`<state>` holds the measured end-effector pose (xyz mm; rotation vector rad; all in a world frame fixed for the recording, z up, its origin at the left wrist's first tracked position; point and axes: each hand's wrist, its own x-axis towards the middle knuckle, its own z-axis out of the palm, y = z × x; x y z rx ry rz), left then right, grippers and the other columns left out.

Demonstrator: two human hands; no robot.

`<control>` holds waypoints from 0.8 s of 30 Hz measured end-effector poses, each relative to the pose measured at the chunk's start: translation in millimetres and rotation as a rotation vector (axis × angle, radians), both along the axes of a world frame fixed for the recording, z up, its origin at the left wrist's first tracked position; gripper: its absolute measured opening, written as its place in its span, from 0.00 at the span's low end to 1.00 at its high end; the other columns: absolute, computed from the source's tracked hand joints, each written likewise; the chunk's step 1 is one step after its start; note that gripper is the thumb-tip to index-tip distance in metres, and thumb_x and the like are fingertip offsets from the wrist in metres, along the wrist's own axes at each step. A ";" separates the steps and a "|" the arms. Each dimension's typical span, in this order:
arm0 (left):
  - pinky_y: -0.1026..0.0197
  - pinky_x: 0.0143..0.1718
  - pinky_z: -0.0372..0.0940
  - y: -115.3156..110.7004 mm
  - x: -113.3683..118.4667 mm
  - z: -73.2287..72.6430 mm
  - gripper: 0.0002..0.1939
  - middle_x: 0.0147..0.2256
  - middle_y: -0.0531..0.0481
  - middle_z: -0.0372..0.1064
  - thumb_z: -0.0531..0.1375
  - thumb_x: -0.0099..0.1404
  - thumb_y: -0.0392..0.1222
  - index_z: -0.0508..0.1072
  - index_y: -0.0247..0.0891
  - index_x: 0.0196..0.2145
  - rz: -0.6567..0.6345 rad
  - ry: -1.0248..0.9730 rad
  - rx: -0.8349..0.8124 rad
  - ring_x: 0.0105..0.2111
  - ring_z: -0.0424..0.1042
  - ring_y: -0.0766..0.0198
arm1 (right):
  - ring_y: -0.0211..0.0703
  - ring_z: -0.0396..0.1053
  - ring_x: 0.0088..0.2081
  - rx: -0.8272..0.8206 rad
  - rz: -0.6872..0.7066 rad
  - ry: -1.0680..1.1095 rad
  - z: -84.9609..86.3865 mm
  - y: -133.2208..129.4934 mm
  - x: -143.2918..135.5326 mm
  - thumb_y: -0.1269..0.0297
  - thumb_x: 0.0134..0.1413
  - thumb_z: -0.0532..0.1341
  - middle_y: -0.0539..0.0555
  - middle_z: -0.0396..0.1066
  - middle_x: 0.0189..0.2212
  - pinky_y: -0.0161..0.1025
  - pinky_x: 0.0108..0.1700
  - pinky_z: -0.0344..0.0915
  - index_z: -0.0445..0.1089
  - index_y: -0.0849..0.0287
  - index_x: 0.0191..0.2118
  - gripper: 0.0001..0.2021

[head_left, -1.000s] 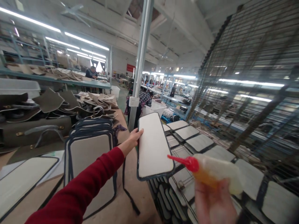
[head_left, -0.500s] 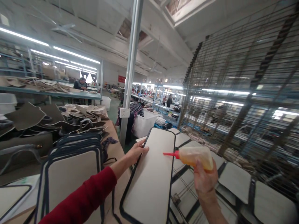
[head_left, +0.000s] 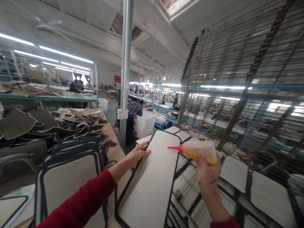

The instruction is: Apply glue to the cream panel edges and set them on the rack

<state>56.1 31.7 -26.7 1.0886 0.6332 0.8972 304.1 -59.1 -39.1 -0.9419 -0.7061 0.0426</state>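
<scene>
the pale panel (head_left: 147, 186) with a dark border stands tilted before the camera, between the table on its left and the rack of panels on its right. the red nozzle (head_left: 174, 148) of the squeeze bottle (head_left: 199, 150) points left across the panel's upper face; contact between tip and panel cannot be confirmed.

left arm, in a red sleeve (head_left: 83, 201), reaches forward and inward from the lower left. the left hand (head_left: 137, 155) is closed on the panel's upper left edge, thumb on the pale face, other fingers partly hidden. right forearm rises from the lower right, wrist upright. the right hand (head_left: 208, 171) is wrapped around the bottle, which lies nearly level and holds amber liquid.

left of the panel, a stack of similar panels (head_left: 71, 180) leans on the brown table (head_left: 114, 131), near grey-brown bag pieces (head_left: 17, 125). to the right, further pale panels (head_left: 234, 172) lie on the wire rack (head_left: 184, 193). beyond stand a metal post (head_left: 125, 60) and a white bin (head_left: 145, 124).
</scene>
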 end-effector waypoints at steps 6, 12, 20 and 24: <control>0.62 0.30 0.67 10.0 -9.7 -6.4 0.47 0.30 0.49 0.75 0.71 0.41 0.36 0.61 0.34 0.59 0.104 0.035 -0.026 0.28 0.73 0.61 | 0.53 0.71 0.39 -0.202 0.251 -0.164 -48.8 -49.5 -33.8 0.56 0.36 0.71 0.60 0.73 0.41 0.45 0.40 0.69 0.67 0.62 0.50 0.32; 0.62 0.32 0.67 4.6 -2.0 -1.2 0.41 0.35 0.48 0.76 0.70 0.41 0.35 0.67 0.38 0.56 -0.059 0.049 -0.035 0.30 0.74 0.60 | 0.49 0.67 0.45 -0.050 -0.072 -0.071 -18.8 -27.8 -22.7 0.51 0.42 0.67 0.59 0.67 0.48 0.49 0.52 0.62 0.62 0.61 0.54 0.34; 0.64 0.30 0.67 16.8 10.6 -11.7 0.39 0.33 0.48 0.76 0.68 0.43 0.33 0.67 0.35 0.55 -0.058 0.115 -0.027 0.28 0.73 0.62 | 0.54 0.72 0.39 -0.241 0.137 -0.186 -46.4 -63.4 -54.4 0.55 0.34 0.71 0.60 0.73 0.40 0.46 0.39 0.71 0.68 0.60 0.49 0.32; 0.60 0.32 0.68 19.3 16.0 -17.7 0.39 0.36 0.46 0.76 0.69 0.44 0.36 0.66 0.35 0.56 -0.200 0.093 -0.014 0.30 0.74 0.59 | 0.52 0.68 0.45 -0.131 -0.171 -0.108 -28.9 -46.7 -30.6 0.51 0.39 0.68 0.59 0.68 0.46 0.52 0.51 0.63 0.63 0.61 0.53 0.35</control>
